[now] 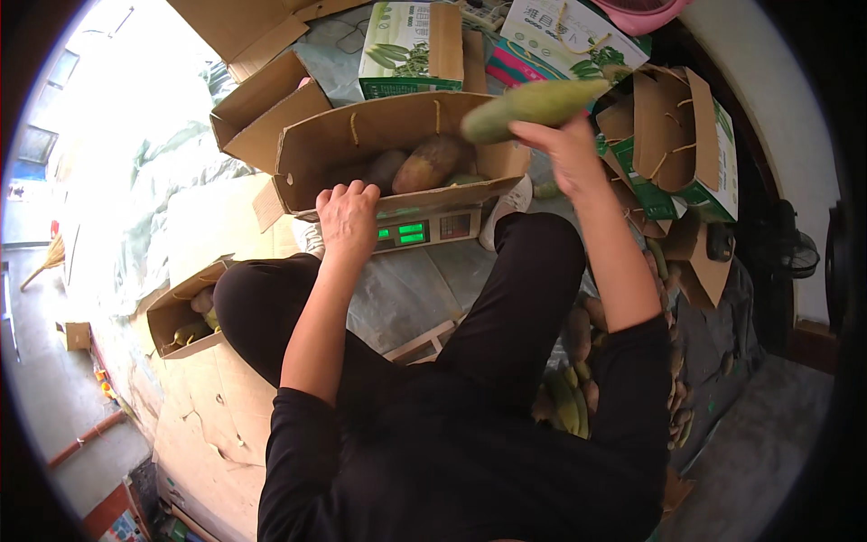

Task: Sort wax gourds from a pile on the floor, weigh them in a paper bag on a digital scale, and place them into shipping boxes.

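Note:
My right hand (pixel 567 149) grips a long, thick green radish (pixel 537 108), slightly blurred, and holds it above the right end of an open cardboard box (pixel 316 144). My left hand (pixel 349 217) has its fingers hooked over the near edge of that box. Inside lie a large brownish root (pixel 432 164), a darker one (pixel 384 170) and a bit of something green. Under the box sits a scale (pixel 442 228) with a lit green display; its weighing surface is hidden.
Beside my right leg, several green radishes (pixel 566 402) and brown roots are heaped. Printed cartons (pixel 411 50) stand at the back, and a carton with rope handles (pixel 673 135) at the right. A small open box (pixel 185 321) holds produce by my left knee. A fan (pixel 795 248) is far right.

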The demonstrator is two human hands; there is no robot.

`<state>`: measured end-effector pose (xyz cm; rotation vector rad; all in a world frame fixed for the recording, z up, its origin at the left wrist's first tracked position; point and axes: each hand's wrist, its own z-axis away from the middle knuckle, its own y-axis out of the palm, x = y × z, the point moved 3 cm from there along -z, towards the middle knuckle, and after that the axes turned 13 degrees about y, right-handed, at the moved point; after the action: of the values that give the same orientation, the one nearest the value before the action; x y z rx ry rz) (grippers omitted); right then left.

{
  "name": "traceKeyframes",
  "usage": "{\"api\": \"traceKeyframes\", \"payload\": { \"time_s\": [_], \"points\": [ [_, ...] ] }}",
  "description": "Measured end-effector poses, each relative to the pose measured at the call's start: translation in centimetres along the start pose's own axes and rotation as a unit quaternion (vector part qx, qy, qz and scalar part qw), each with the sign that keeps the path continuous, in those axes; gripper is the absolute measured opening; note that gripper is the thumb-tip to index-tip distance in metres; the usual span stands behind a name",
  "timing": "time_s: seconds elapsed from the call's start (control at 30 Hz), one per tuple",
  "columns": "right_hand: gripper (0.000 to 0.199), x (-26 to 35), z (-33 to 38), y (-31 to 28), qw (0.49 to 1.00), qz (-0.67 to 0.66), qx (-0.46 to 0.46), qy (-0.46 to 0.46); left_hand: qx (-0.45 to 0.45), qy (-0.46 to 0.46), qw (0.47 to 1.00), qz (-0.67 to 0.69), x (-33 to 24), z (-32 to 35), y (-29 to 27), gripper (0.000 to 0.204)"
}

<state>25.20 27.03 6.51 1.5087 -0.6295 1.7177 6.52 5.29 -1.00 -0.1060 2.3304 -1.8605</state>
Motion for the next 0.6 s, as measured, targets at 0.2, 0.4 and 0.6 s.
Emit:
{"api": "traceKeyframes", "payload": {
  "time_s": [0.2,0.4,0.6],
  "points": [
    [0.043,-5.3,-3.1,9.6,0.987,0.020,0.067,0.145,0.006,0.006,1.000,-0.005,-0.3,-0.3,0.4,0.009],
    [0.043,-6.9,-2.6,11.1,0.945,0.138,0.067,0.288,0.026,-0.004,1.000,-0.010,-0.3,-0.2,0.4,0.013],
    [0.031,-2.2,0.2,4.8,0.965,0.179,0.113,0.157,0.010,0.018,0.999,-0.027,-0.3,-0.4,0.0,0.008]
  ]
}}
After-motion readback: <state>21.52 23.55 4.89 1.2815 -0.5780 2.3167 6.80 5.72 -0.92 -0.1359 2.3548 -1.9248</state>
